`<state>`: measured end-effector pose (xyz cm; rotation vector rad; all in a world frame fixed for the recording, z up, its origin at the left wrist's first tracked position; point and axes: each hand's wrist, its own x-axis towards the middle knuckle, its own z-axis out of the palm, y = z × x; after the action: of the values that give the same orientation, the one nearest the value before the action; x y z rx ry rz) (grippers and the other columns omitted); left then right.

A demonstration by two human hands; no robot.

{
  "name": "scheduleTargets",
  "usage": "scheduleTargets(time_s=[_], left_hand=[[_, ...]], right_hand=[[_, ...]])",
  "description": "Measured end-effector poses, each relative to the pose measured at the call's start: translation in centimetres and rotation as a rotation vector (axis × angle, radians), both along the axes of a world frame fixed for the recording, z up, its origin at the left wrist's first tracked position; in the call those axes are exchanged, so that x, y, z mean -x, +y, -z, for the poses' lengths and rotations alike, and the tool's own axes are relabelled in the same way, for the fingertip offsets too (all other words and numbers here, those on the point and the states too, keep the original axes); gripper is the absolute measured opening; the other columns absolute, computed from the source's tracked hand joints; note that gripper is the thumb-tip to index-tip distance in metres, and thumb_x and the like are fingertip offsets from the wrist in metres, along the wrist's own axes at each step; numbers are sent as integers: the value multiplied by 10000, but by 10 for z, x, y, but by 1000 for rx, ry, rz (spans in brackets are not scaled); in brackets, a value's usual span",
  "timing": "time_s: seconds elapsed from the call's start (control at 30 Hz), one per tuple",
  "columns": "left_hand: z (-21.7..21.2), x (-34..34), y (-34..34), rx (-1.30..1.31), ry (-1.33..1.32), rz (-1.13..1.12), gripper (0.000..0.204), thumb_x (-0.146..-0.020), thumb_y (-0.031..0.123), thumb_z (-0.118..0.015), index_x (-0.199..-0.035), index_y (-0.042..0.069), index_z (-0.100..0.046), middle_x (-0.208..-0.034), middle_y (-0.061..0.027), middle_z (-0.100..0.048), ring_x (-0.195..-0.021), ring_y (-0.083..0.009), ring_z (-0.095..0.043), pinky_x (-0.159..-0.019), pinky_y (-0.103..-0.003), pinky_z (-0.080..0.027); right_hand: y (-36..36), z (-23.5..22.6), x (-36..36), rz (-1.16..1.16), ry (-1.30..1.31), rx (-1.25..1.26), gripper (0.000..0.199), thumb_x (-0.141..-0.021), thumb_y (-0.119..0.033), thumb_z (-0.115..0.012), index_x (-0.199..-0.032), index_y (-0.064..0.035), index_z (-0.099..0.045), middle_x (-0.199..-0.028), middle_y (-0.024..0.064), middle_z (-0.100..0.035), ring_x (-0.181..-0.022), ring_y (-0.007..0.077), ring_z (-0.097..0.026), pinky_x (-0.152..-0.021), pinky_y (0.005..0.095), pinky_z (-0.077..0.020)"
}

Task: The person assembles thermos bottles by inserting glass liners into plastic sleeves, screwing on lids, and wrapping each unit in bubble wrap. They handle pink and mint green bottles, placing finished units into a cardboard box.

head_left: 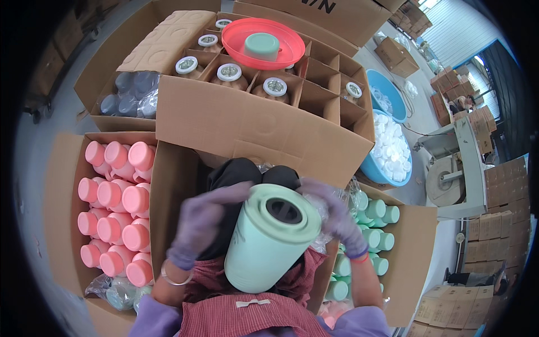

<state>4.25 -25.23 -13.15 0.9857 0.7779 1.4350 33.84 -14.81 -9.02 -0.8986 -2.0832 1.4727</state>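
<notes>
A mint-green cylindrical jug body (pixel 264 253) stands tilted on my lap between my thighs. Its top has a broad ringed collar in the same green, with a dark round opening in the middle. My left hand (pixel 206 222), in a thin purple glove, reaches to the collar's left edge. On the other side, my gloved right hand (pixel 335 216) is at or close to the collar's right edge. Motion smears both hands, so their grip cannot be made out.
Ahead, a divided carton (pixel 264 121) holds several bottles with white-ringed tops and a red basin (pixel 230 48) with a green lid (pixel 261 45). Pink jugs (pixel 120 194) fill the left box; green ones (pixel 370 224) sit right. Blue tubs (pixel 407 174) hold white parts.
</notes>
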Motion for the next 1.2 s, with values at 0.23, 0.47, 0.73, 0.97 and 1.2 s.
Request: scheduleTargets(time_s=[0.23, 0.47, 0.73, 0.97, 1.2], left_hand=[[-30, -20, 18, -13, 260, -60, 444, -998, 306, -494, -1230, -47, -630, -1172, -167, -662, -1182, -227, -598, -1083, -374, -397], [-22, -18, 37, -74, 295, 46, 458, -950, 291, -551, -1268, -33, -609, -1292, -154, -614, -1243, -227, -549, -1123, -383, -367], [-18, -6, 46, -50, 241, 215, 707, -898, 443, -646, -1401, -31, -498, -1361, -151, -564, -1289, -286, -523, -1077, -405, -404], [-17, 8, 52, -50, 156, 285, 766, -721, 201, -797, -1414, 10, -530, -1404, -117, -522, -1305, -262, -500, -1127, -379, -364], [-36, 10, 77, -200, 413, 345, 610, -714, 277, -773, -1261, 25, -677, -1319, -190, -608, -1311, -334, -523, -1122, -424, -388]], right_hand=[[4, 4, 7, -13, -21, -217, 632, -721, -170, -755, -1315, -34, -587, -1404, 134, -536, -1344, 292, -473, -1148, 424, -337], [-5, -22, 24, -115, -85, -334, 643, -716, -161, -789, -1315, -50, -584, -1404, 142, -535, -1333, 297, -485, -1120, 412, -386], [-7, -13, 24, -60, 49, -59, 700, -779, -155, -750, -1413, -9, -492, -1435, 176, -498, -1390, 276, -426, -1173, 408, -309], [-10, -5, 34, 63, 244, 2, 509, -923, -180, -542, -1388, 24, -512, -1388, 182, -533, -1344, 272, -475, -1139, 402, -361], [17, -12, 72, 293, 285, 26, 433, -1001, -254, -431, -1276, 48, -575, -1166, 192, -666, -1060, 309, -668, -994, 395, -493]])
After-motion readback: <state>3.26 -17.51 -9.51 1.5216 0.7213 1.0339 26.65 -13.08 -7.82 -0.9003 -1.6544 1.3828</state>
